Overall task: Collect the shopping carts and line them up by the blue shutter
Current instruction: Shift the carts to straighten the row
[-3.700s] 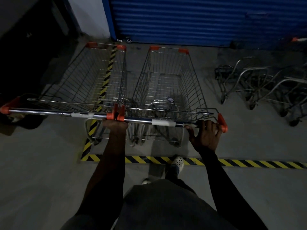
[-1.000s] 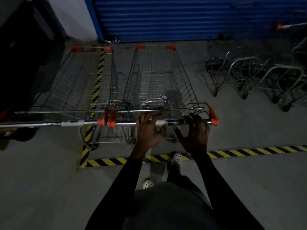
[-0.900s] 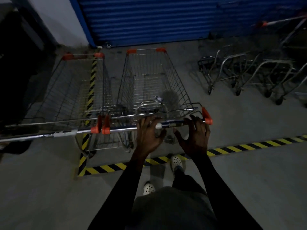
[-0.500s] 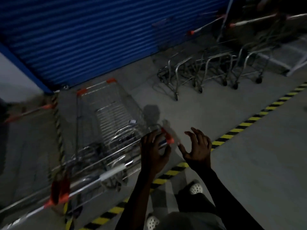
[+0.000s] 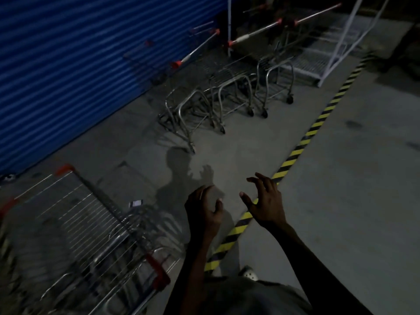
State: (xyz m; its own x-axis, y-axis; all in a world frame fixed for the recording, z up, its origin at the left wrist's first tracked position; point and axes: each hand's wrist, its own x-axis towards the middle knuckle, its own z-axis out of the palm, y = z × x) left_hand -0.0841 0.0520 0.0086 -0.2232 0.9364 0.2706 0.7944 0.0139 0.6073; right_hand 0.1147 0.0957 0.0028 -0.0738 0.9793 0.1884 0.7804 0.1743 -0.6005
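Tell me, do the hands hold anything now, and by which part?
Nothing is held. The left hand and the right hand are in the air, fingers loosely bent, apart from the shopping cart.

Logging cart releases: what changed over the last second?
The left hand and right hand let go of the handle of the cart and hover empty. The view swung right, toward the nested carts. The cart stays parked by the blue shutter.
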